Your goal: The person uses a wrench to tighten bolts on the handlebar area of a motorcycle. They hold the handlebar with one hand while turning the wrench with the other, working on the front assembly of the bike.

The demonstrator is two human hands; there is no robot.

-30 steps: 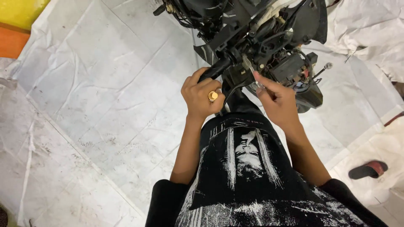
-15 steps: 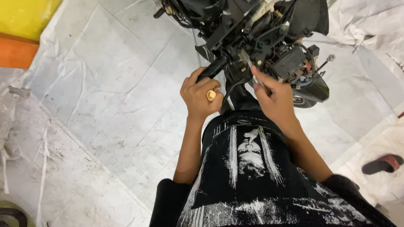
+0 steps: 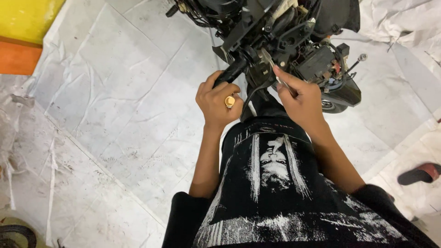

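Black rubber handlebar grip (image 3: pixel 231 72) stuck out from the stripped scooter front (image 3: pixel 285 41), long axis slanting from the steering column down toward the person's belly. Left hand (image 3: pixel 218 103), gold ring on it, was wrapped tight round that grip. Right hand (image 3: pixel 301 98) sat just beside it, pinching a thin metal tool (image 3: pixel 272 64) whose tip pointed up into the exposed wiring. White crinkled sheet (image 3: pixel 115 101) lay under the scooter; one sandal (image 3: pixel 419 173) sat well apart.
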